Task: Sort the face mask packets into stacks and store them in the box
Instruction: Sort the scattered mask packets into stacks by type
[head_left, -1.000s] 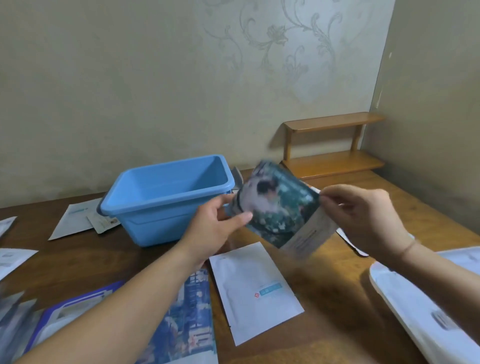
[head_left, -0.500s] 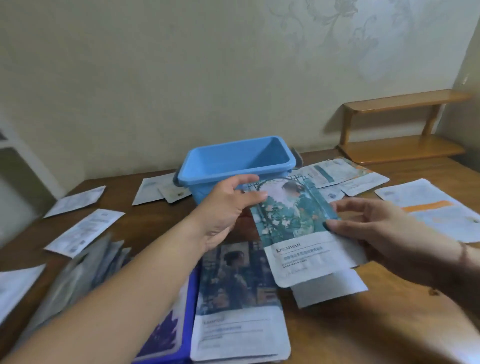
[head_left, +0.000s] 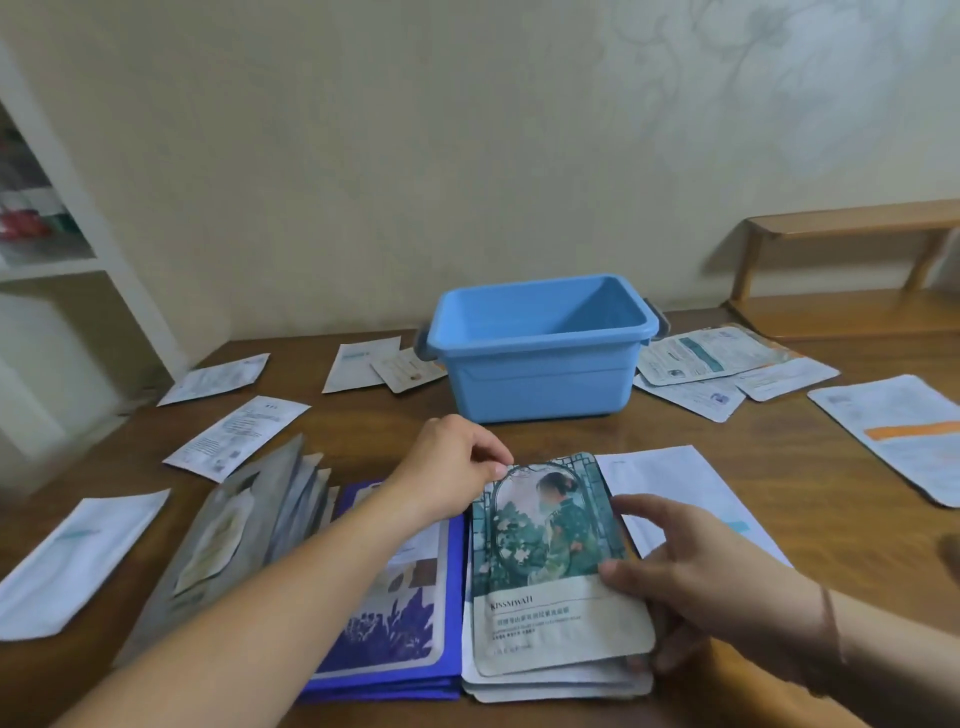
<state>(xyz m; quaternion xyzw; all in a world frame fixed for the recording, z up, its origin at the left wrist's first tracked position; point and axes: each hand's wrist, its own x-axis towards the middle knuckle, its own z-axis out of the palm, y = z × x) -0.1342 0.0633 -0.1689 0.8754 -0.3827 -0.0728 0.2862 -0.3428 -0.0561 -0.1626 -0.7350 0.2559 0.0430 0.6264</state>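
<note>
Both hands' fingers pinch the green garden-print packet (head_left: 553, 561), seemingly flat atop its matching stack (head_left: 556, 686).

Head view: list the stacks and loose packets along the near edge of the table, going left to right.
White packet with a teal mark → grey fanned stack → purple stack → green illustrated packet on its stack, held by left hand and right hand → white packet behind the right hand.

One blue box (head_left: 540, 358), two hands, three sorted stacks up front: grey (head_left: 244, 525), purple (head_left: 395, 623), green (head_left: 550, 571). Roughly eleven loose white packets lie scattered around; overlaps make it fuzzy.
</note>
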